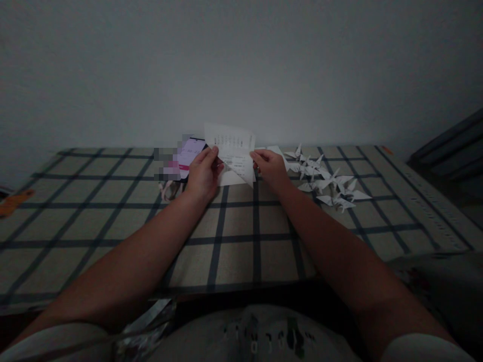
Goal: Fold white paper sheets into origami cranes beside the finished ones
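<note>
A sheet of printed paper is held up above the table between my two hands. My left hand pinches its left side between thumb and fingers. At the right edge of the sheet, the fingers of my right hand are closed on it. The lower part of the sheet shows a diagonal edge or fold. Beneath it lies more white paper, partly covered. To the right of my right hand sit several white folded paper cranes in a loose cluster.
A phone with a lit screen lies left of the paper, beside a pale pink looped band. The table has a checked cloth and meets a plain wall. An orange item rests at the far left edge.
</note>
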`<state>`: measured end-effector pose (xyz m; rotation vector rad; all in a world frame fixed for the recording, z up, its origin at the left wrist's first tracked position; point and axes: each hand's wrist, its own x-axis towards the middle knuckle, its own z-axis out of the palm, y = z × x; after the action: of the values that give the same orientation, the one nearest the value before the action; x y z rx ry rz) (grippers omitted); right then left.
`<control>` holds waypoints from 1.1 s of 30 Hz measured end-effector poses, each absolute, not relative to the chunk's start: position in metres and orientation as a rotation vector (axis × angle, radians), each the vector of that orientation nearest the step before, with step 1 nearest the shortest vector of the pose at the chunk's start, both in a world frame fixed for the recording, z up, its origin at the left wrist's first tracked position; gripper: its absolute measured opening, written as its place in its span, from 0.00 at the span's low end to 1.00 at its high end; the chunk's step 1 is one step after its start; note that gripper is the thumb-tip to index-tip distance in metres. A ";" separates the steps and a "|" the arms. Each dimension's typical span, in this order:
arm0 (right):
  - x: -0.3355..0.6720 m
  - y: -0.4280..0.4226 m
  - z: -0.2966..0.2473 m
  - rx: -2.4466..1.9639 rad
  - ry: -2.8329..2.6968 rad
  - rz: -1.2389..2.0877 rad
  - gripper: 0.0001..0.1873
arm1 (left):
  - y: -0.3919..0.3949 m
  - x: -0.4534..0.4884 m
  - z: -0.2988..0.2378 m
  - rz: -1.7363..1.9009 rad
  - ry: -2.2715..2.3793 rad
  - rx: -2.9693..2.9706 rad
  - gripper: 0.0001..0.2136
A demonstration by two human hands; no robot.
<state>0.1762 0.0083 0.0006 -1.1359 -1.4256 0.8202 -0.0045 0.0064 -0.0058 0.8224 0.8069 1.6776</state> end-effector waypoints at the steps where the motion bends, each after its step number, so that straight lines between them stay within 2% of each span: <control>1: 0.177 0.009 0.000 -1.132 -1.423 0.823 0.09 | 0.006 -0.004 -0.006 1.686 0.819 0.826 0.13; 14: 0.177 0.008 0.000 -1.084 -1.450 0.781 0.08 | 0.008 -0.004 -0.001 1.820 0.924 0.743 0.12; 22: 0.179 0.008 0.000 -1.090 -1.403 0.768 0.09 | -0.003 0.004 -0.014 1.380 0.980 1.133 0.23; 33: 0.178 0.009 -0.006 -1.070 -1.339 0.881 0.16 | -0.001 0.002 -0.018 1.422 1.041 1.181 0.17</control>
<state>0.1777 0.0093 -0.0060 -1.0700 -1.3387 0.8811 0.0017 -0.0006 -0.0183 1.1807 1.0407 1.4224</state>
